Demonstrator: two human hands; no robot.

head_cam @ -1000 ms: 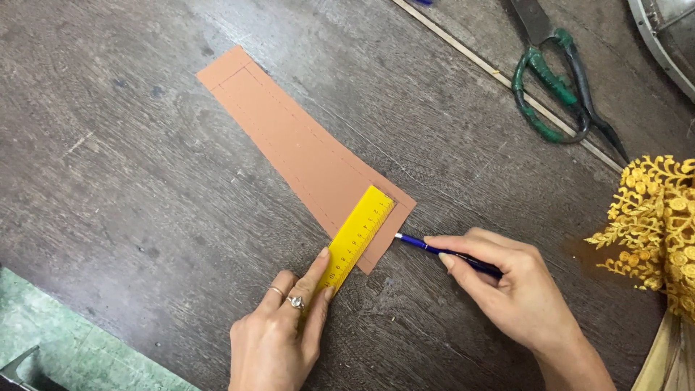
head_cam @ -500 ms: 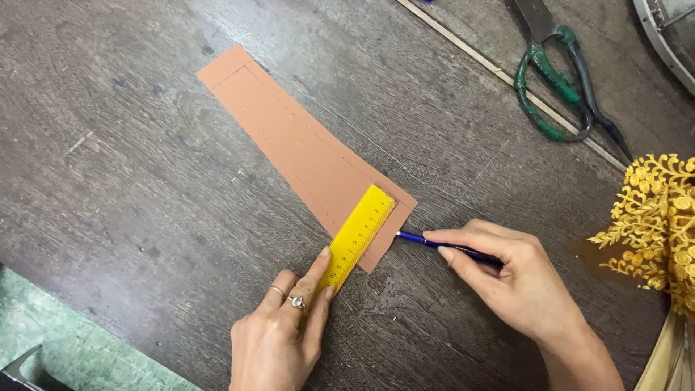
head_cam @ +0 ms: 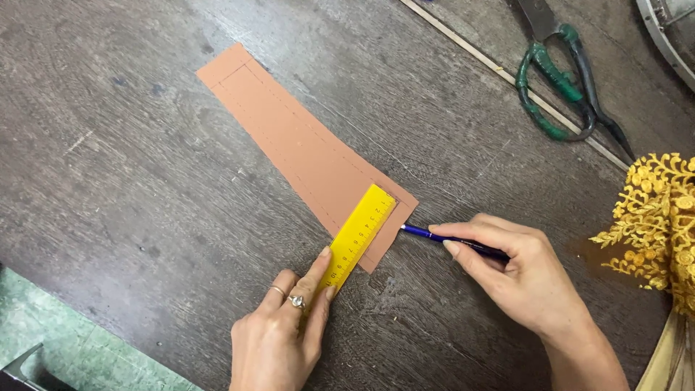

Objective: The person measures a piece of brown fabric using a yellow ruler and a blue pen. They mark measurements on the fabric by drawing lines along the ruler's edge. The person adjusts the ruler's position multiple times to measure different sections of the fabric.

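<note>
A long tapered strip of brown card (head_cam: 304, 152) lies flat on a dark wooden table (head_cam: 130, 181), running from its narrow end at upper left to its wide end at lower right, with faint dotted lines along its edges. A short yellow ruler (head_cam: 359, 236) lies across the wide end, slanted, its upper tip on the card near the corner and its lower end reaching off the card onto the table. The left hand (head_cam: 279, 337) comes in from the bottom edge and presses the ruler's lower end with an outstretched forefinger — the other fingers are loosely curled beside it, a ring on one of them, and nothing is gripped. The right hand (head_cam: 525, 279) rests on the table to the right of the card and pinches a blue pen (head_cam: 441, 237) between thumb and fingers in a writing hold; the pen tip points left and sits just at the card's wide end, beside the ruler, though whether it touches the card cannot be told. Well apart at upper right lie scissors (head_cam: 561, 87) with green handles, crossing a thin pale stick (head_cam: 478, 58) — a slanted line over the table. A spray of gold ornamental leaves (head_cam: 659, 217) shows at the right edge.
</note>
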